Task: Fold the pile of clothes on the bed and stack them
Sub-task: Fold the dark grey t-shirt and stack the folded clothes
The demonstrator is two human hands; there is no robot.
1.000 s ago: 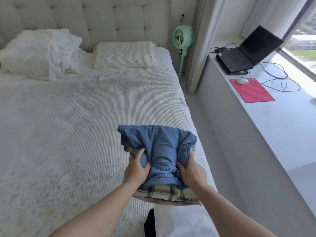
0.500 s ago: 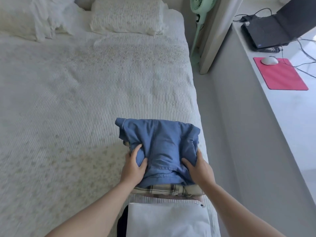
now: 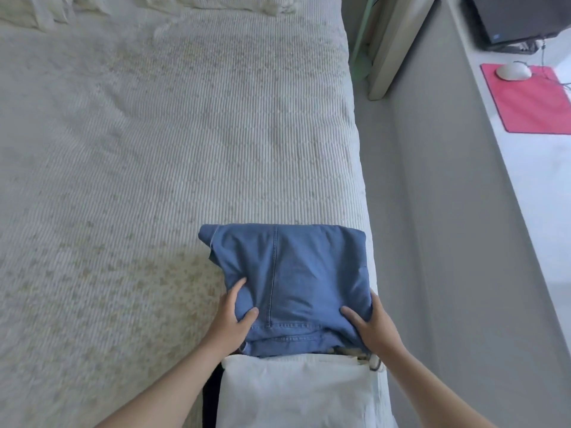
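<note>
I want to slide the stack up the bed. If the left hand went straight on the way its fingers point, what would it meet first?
The left hand grips the jeans at their near left edge, fingers pointing up the bed. Beyond the denim itself the line looks free: only bare bedspread until the pillows, though depth is hard to judge.

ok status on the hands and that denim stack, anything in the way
Left hand and right hand both grip the folded denim, one per side. Denim tops a plaid piece at the bed edge. Nothing in the way.
</note>
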